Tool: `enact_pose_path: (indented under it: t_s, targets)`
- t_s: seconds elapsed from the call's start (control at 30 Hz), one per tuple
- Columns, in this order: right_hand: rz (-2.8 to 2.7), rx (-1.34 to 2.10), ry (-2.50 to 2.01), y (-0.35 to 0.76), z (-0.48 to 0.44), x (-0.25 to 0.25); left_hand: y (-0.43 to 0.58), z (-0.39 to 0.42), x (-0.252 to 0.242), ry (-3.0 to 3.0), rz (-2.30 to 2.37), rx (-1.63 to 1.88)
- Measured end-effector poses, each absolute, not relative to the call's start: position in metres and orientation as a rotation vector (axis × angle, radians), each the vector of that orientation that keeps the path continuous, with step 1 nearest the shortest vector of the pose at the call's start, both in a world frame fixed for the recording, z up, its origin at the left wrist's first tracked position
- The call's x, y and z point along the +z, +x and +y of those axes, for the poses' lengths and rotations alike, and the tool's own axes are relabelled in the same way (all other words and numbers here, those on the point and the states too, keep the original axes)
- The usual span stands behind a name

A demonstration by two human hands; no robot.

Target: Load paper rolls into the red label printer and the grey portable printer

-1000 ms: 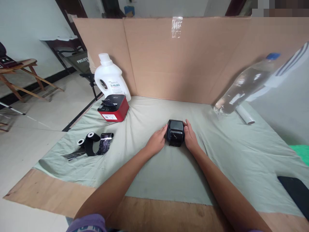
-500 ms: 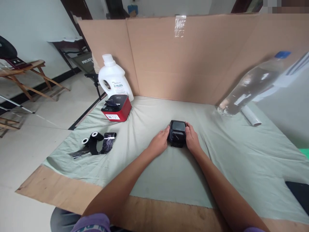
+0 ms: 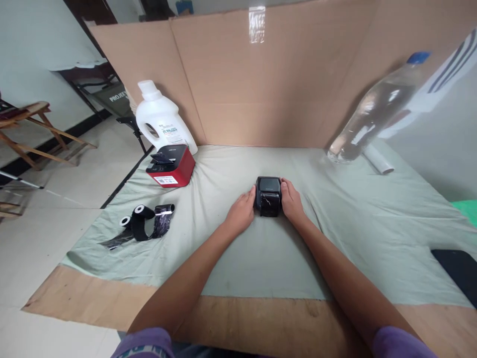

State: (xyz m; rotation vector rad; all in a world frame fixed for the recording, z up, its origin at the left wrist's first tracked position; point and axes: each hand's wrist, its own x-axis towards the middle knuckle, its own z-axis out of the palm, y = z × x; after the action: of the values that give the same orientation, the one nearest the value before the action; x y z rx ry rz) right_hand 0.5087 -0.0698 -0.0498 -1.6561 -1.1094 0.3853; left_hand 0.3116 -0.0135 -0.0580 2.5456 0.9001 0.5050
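A small black boxy device [image 3: 269,196], which looks like a label printer, sits on the pale green cloth [image 3: 261,258] in the middle. Its top has a dark glossy window and a shiny front cover. My left hand [image 3: 241,211] presses against its left side, fingers together and pointing away from me. Against the right side lies my right hand [image 3: 292,200], with its fingers along the edge. Between them, both hands clasp the device; their palm sides are hidden.
To the left lie several black rolls [image 3: 143,226] with loose strips. Behind them stand a red and black printer [image 3: 182,169] and a white jug [image 3: 160,119]. A clear bottle [image 3: 376,114] leans on the cardboard wall [image 3: 279,84], beside a white roll [image 3: 378,159]. A black phone-like slab [image 3: 456,271] lies at right.
The camera view has shifted slightly, so everything appears a little further left. Both hands keep hold of the black device, which shows no clear movement on the cloth.
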Motion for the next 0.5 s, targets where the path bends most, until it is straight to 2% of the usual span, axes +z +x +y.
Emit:
enact_pose_path:
  t_s: [0.23,0.5]
  targets:
    - [-1.101,0.382,-1.64,0.507,-0.069,-0.049,0.308,-0.011,-0.056,2.408,0.828,0.537]
    - [-1.12,0.386,-1.63,0.507,-0.07,-0.049,0.301,0.001,-0.063,1.949,0.705,0.612]
